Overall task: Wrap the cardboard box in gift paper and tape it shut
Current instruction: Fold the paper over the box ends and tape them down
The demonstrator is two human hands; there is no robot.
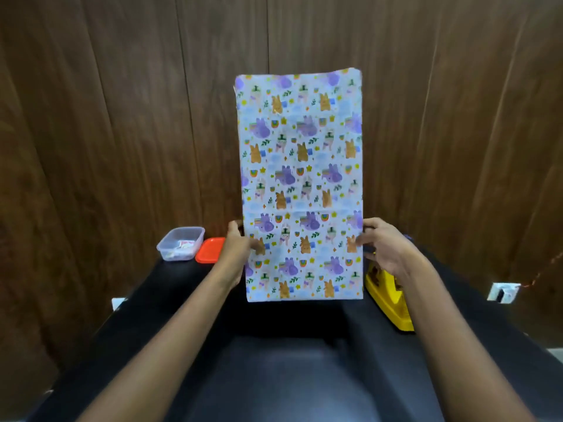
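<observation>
I count one piece of gift paper, a tall rectangle printed with animals and held upright; whether a box is inside I can't tell. Two hands are on it, the left hand and the right hand, each pinching a side edge. There is one black table. On its far left stands one clear plastic container with a few small items inside, too blurred to count, and just to its right lies one orange lid. On the right side sits one yellow tape dispenser. Low on the wood-panelled wall are two small white fittings, one left and one right.
</observation>
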